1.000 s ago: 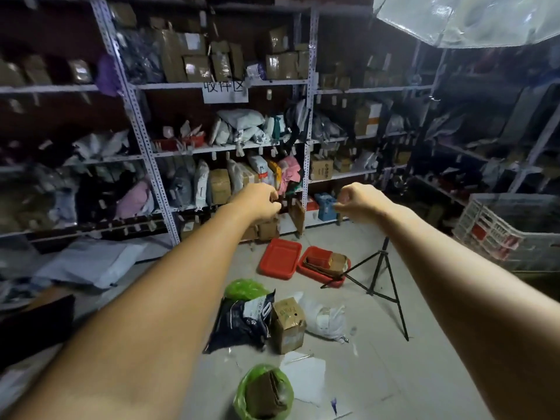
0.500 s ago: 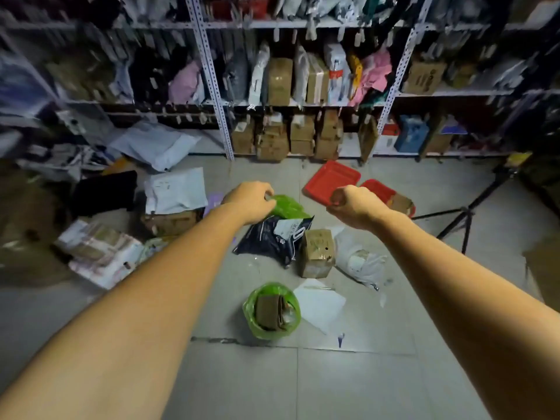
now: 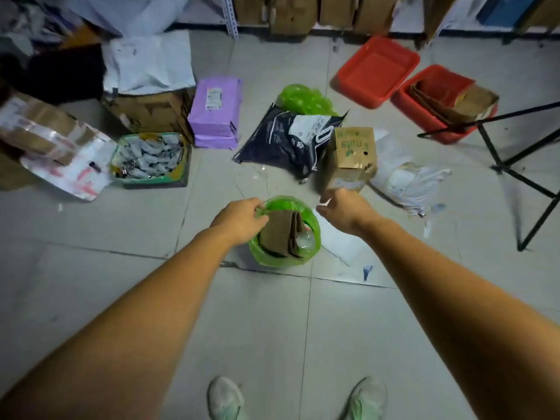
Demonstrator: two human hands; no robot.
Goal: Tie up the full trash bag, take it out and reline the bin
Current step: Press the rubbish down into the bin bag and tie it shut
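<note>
A small round bin lined with a green trash bag (image 3: pixel 266 258) stands on the tiled floor straight ahead of my feet. Folded cardboard (image 3: pixel 283 233) and a clear plastic item fill it. My left hand (image 3: pixel 241 219) rests at the bag's left rim, fingers curled onto the green plastic. My right hand (image 3: pixel 345 207) hovers just off the right rim, fingers loosely bent, and nothing shows in it. A second crumpled green bag (image 3: pixel 304 100) lies farther back on the floor.
Behind the bin lie a dark mailer bag (image 3: pixel 281 140), a small cardboard box (image 3: pixel 353 154) and a white bag (image 3: pixel 409 183). Two red trays (image 3: pixel 377 68) sit at the back right beside a black tripod (image 3: pixel 515 165). Purple packets (image 3: pixel 216 112) and boxes crowd the left.
My view has tilted down from the shelves to the floor. Both hands have dropped from chest height to the bin's rim, the left one reaching the green bag.
</note>
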